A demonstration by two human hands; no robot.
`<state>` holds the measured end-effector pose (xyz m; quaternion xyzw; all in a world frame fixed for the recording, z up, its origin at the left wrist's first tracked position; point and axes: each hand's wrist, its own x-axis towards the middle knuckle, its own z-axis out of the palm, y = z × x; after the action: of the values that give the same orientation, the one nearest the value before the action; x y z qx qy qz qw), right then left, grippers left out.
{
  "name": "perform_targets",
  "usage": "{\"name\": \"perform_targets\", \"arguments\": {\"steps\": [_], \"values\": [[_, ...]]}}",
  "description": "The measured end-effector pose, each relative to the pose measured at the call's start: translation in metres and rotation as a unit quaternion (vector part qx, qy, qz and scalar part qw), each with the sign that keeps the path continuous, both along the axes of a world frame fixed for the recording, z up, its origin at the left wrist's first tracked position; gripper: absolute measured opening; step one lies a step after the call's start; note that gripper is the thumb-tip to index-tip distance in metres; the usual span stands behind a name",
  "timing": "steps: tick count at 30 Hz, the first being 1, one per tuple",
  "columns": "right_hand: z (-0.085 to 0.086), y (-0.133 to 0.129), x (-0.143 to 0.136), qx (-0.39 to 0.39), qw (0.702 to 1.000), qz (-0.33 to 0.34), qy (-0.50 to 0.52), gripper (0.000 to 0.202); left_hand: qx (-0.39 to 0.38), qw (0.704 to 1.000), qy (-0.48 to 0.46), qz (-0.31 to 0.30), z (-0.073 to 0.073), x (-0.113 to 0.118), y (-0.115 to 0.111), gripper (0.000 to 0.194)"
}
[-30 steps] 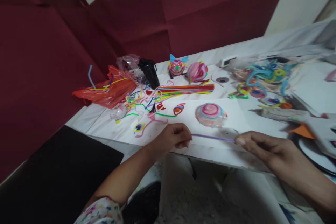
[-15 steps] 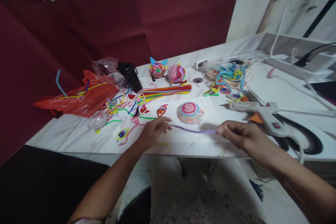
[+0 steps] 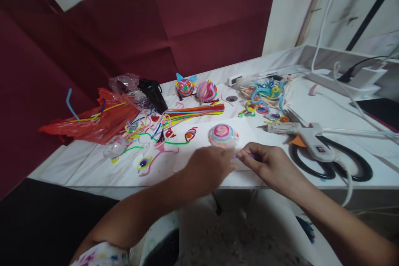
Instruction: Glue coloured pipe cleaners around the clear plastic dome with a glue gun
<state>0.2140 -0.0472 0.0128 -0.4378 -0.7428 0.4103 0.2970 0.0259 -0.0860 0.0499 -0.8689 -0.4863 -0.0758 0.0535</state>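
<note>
My right hand (image 3: 264, 162) pinches a thin purple pipe cleaner (image 3: 256, 157) between thumb and fingers. Close beside it is my left hand (image 3: 212, 168), slightly blurred, its fingers closed around the other part of the strip. Most of the pipe cleaner is hidden by the hands. Just beyond them on a white sheet (image 3: 199, 153) stands a clear dome (image 3: 222, 135), its top coiled with pink, red and blue pipe cleaner. An eye-shaped red and orange piece (image 3: 190, 134) lies left of the dome.
A glue gun (image 3: 319, 143) rests over black-handled scissors (image 3: 364, 166) at the right. Behind are a pipe-cleaner bundle (image 3: 199, 110), a tangled colourful pile (image 3: 268, 93), a cat-like decorated ball (image 3: 186, 87) and a black bottle (image 3: 153, 94). A red plastic bag (image 3: 93, 126) lies left.
My left hand has moved right along the purple pipe cleaner, up against my right hand. The strip, stretched between the hands before, is now mostly covered. The view has shifted slightly.
</note>
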Motion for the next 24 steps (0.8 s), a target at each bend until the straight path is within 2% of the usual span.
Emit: {"name": "perform_targets", "arguments": {"steps": [2,5,8,13,16,21,24], "values": [[-0.001,-0.003,-0.003,-0.013,1.000,0.019,0.015,0.038,0.007,0.998,0.066,0.007,-0.015,0.008,-0.003,0.017],[-0.004,-0.004,0.001,-0.035,0.997,0.059,0.034,0.043,0.007,0.997,0.077,-0.022,-0.025,0.004,-0.004,0.015],[-0.005,-0.003,0.014,-0.081,0.989,0.108,0.056,0.048,-0.019,0.999,0.019,-0.018,-0.024,-0.013,0.002,0.016],[-0.006,-0.001,0.037,-0.179,0.962,0.175,0.105,0.046,-0.128,0.985,-0.111,0.027,-0.022,-0.030,0.006,0.021],[-0.010,0.002,0.043,-0.200,0.957,0.180,0.109,0.045,-0.187,0.963,-0.185,0.051,-0.022,-0.031,0.005,0.022],[-0.015,0.012,0.046,-0.252,0.944,0.160,0.136,0.046,-0.244,0.937,-0.244,0.045,-0.016,-0.029,0.005,0.022],[-0.012,0.018,0.047,-0.235,0.949,0.175,0.115,0.049,-0.256,0.923,-0.279,0.071,-0.011,-0.030,0.012,0.023]]}}
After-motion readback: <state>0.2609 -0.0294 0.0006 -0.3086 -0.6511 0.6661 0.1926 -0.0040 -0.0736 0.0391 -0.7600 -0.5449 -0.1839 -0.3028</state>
